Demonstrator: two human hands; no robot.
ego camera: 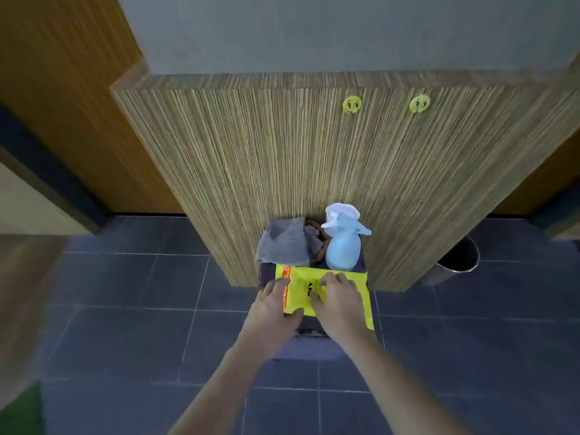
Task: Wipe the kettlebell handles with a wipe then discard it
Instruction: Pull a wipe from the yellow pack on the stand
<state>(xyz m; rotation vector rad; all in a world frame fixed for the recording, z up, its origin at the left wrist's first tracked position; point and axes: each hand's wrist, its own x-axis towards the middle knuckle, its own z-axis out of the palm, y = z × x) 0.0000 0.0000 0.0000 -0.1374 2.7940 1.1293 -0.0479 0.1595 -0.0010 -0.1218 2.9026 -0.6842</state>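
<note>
Both hands are on a flat yellow plastic wipe packet (326, 293) lying across the near end of a dark storage box (310, 332), which stands on the dark tiled floor (125, 309) against a striped wood-grain cabinet (314, 158). The left hand (273, 304) holds the packet's left edge by the orange strip, fingers laid over the top and thumb tucked under the near edge. The right hand (337, 298) rests on the middle of the packet with its fingers curled down onto the surface, seemingly working at the opening; whether it has actually pinched a flap or a wipe cannot be told. No wipe is out yet, and no kettlebell is in view.

Behind the packet in the same box sit a folded grey cloth (284, 241) and a pale blue spray bottle with a white trigger head (342, 243). A round dark metal bin (461, 254) stands on the floor to the right, beside the cabinet.

Risks, as I judge them: the packet is only perched on the box, so a hard pull could drag it off. Several wipes may come out clumped together. A quick lift could knock the spray bottle just behind it.
</note>
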